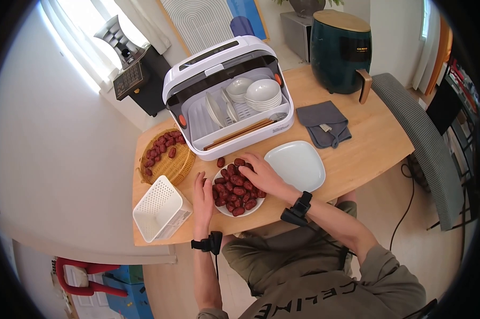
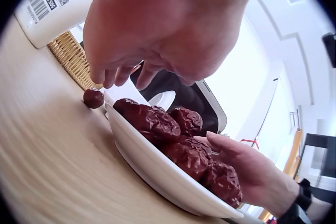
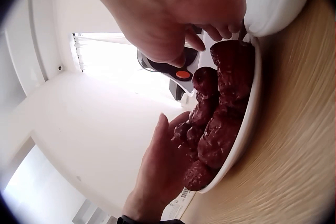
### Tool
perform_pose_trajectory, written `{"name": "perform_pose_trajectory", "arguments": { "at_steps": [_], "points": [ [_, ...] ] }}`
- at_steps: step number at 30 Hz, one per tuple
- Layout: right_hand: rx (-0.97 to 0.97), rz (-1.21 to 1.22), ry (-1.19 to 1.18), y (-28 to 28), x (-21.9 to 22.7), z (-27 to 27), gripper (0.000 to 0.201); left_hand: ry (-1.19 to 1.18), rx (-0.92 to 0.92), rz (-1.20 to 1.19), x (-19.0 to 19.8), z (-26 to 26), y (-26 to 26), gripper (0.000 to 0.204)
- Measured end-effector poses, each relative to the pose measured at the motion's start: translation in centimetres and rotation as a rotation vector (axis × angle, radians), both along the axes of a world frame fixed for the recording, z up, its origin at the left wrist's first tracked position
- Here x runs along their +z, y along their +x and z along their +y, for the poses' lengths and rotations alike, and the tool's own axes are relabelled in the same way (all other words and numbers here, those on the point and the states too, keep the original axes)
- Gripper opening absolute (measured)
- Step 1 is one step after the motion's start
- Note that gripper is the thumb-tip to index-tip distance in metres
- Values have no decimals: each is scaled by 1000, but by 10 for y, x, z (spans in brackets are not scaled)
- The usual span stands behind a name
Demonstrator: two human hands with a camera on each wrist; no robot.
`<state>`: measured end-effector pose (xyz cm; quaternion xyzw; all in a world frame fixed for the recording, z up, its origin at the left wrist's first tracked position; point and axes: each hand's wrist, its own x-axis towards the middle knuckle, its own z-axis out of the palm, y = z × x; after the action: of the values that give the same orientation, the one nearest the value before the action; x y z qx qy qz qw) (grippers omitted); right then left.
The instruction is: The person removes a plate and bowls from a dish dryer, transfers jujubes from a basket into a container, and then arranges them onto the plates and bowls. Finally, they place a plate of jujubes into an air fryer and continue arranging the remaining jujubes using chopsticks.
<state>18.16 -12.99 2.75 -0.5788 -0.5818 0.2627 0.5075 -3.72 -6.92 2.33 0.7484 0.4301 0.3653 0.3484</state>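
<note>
A white plate (image 2: 149, 162) heaped with dark red, wrinkled dried jujubes (image 1: 234, 186) sits near the table's front edge. At its left side my left hand (image 1: 203, 202) rests with relaxed fingers, beside the rim. My right hand (image 1: 264, 175) reaches over the far right part of the heap, its fingertips at the jujubes there; the right wrist view shows the fingers (image 3: 212, 32) loosely bent with nothing seen between them. One loose jujube (image 1: 221, 162) lies on the table just beyond the plate.
A wicker tray (image 1: 179, 162) with more jujubes and a white perforated basket (image 1: 163, 210) stand at left. Behind is a dish-drying cabinet (image 1: 226, 98) with bowls and chopsticks. To the right are a pale square plate (image 1: 296, 165), a folded grey cloth (image 1: 323, 121) and a green air fryer (image 1: 340, 53).
</note>
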Motion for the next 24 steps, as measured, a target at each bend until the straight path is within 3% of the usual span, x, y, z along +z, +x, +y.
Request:
{"name": "perform_pose_trajectory", "arguments": {
  "at_steps": [2, 5, 11, 14, 18, 20, 24],
  "points": [
    [2, 35, 1, 4, 11, -8, 42, 168, 109, 195, 1, 5, -1, 40],
    [-52, 155, -24, 11, 22, -23, 39, 297, 76, 375, -17, 21, -7, 32],
    [-51, 168, 31, 25, 30, -45, 38, 265, 24, 486, -19, 42, -9, 28],
    [-65, 144, 47, 28, 31, -52, 37, 128, 46, 454, -7, 38, -5, 26],
    [-48, 217, 23, 32, 33, -60, 36, 193, 61, 381, 0, 36, -5, 25],
    [-44, 221, 29, 31, 32, -62, 36, 83, -5, 226, 22, 23, 5, 28],
    [-47, 219, 49, 30, 28, -61, 34, -71, -142, 174, 43, 8, 15, 33]
  ]
}}
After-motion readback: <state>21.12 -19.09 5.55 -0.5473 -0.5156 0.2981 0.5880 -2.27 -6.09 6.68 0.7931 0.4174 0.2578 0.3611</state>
